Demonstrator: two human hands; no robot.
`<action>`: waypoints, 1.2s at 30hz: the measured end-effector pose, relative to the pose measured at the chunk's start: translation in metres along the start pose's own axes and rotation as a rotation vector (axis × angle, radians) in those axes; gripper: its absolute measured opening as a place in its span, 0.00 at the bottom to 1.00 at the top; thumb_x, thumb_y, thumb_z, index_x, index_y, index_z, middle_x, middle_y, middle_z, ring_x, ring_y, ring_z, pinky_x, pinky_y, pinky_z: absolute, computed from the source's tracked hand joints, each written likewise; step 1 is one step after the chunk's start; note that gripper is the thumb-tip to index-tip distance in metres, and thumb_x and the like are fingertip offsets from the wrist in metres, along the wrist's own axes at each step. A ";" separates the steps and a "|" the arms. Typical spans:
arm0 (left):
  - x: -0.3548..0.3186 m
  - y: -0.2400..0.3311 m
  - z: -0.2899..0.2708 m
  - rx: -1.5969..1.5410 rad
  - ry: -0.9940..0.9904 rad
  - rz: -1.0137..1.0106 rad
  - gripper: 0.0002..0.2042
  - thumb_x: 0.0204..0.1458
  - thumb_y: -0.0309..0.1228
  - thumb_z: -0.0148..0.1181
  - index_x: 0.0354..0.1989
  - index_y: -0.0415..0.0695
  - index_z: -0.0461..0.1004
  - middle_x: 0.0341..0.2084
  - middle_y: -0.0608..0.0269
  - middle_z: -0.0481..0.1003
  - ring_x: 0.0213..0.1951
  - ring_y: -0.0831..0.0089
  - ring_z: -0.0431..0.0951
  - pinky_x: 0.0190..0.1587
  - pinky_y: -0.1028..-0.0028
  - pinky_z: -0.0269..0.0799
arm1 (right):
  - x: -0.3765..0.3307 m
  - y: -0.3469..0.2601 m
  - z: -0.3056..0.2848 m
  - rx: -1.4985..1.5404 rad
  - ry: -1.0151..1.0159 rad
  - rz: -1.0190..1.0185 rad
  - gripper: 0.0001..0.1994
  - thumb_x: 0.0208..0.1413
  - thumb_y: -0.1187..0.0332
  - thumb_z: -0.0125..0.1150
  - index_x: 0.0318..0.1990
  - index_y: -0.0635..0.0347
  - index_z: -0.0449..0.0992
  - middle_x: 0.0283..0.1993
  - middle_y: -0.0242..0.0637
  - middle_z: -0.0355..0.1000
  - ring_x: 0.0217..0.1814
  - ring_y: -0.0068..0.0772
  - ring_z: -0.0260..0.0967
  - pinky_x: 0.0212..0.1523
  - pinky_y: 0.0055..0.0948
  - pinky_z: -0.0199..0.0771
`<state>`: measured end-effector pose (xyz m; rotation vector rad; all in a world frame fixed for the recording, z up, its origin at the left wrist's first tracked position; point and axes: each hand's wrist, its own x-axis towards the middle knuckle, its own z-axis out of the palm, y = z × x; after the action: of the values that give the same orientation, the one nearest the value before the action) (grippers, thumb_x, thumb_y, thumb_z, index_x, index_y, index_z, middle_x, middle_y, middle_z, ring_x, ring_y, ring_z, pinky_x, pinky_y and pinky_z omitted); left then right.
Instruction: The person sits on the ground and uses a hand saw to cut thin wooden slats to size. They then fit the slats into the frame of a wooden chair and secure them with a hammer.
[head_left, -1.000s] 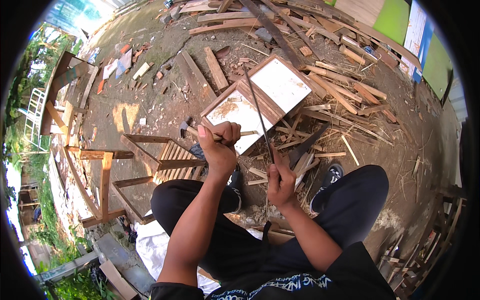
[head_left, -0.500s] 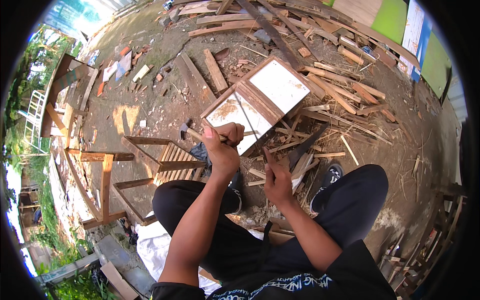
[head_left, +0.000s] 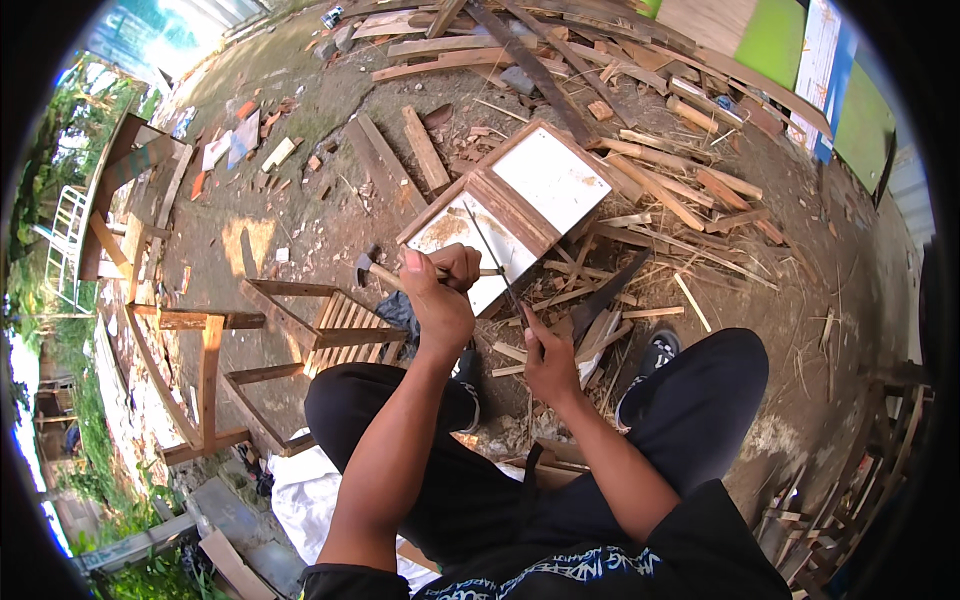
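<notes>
Left grip (head_left: 440, 295) is clenched round the wooden handle of a hammer (head_left: 385, 272), thumb up. The hammer's dark metal head sticks out toward 9 o'clock from the fist, and the tail of the handle pokes out the other side toward 3 o'clock. The hammer sits up in the air over the dirt, just beside the near corner of the framed panel.

Right grip (head_left: 548, 360) is pinched on the lower end of a thin dark rod (head_left: 492, 258), fingers closed round it. The rod runs up toward 11 o'clock from that hand and crosses over the white face of the panel. Can't tell whether its far tip touches the board or hangs above it.

The framed panel (head_left: 520, 205) lies flat on the ground at roughly 12 o'clock from both hands: brown wood frame, two white fields split by a wooden bar, the nearer one smudged with dirt.

At 9 o'clock from the left hand there's a slatted wooden frame (head_left: 335, 325) lying tilted, with a bigger bare timber frame (head_left: 205, 375) beyond it. At 3 o'clock from the right hand is a heap of splintered wood scraps (head_left: 600, 320). Loose planks (head_left: 425, 145) are scattered all over the dirt farther out, toward 12 and 1 o'clock. The person's knees in black trousers (head_left: 690, 410) flank the spot.
</notes>
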<state>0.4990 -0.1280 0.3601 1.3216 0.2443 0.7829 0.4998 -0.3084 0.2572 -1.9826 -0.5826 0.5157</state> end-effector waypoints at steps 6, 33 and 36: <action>-0.003 0.004 0.003 0.089 -0.030 0.012 0.38 0.69 0.66 0.29 0.17 0.44 0.45 0.14 0.72 0.45 0.20 0.78 0.46 0.25 0.70 0.36 | 0.011 -0.027 -0.023 0.728 -0.110 0.486 0.22 0.75 0.66 0.51 0.73 0.52 0.70 0.27 0.43 0.68 0.25 0.31 0.65 0.32 0.33 0.67; -0.001 0.012 -0.015 -0.065 0.024 -0.011 0.37 0.69 0.67 0.29 0.15 0.49 0.45 0.14 0.74 0.42 0.20 0.75 0.43 0.26 0.68 0.39 | -0.003 -0.014 -0.010 0.079 -0.029 0.017 0.22 0.74 0.66 0.51 0.72 0.53 0.70 0.39 0.66 0.77 0.36 0.56 0.81 0.40 0.44 0.75; -0.001 0.008 -0.014 -0.093 0.027 -0.016 0.36 0.69 0.66 0.30 0.15 0.49 0.45 0.14 0.74 0.42 0.20 0.75 0.43 0.27 0.68 0.40 | -0.012 -0.006 -0.006 0.099 0.032 -0.045 0.21 0.74 0.66 0.50 0.72 0.52 0.70 0.41 0.67 0.77 0.41 0.58 0.82 0.41 0.44 0.76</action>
<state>0.4873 -0.1175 0.3635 1.2205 0.2371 0.7905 0.4929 -0.3169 0.2667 -1.8768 -0.5697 0.4753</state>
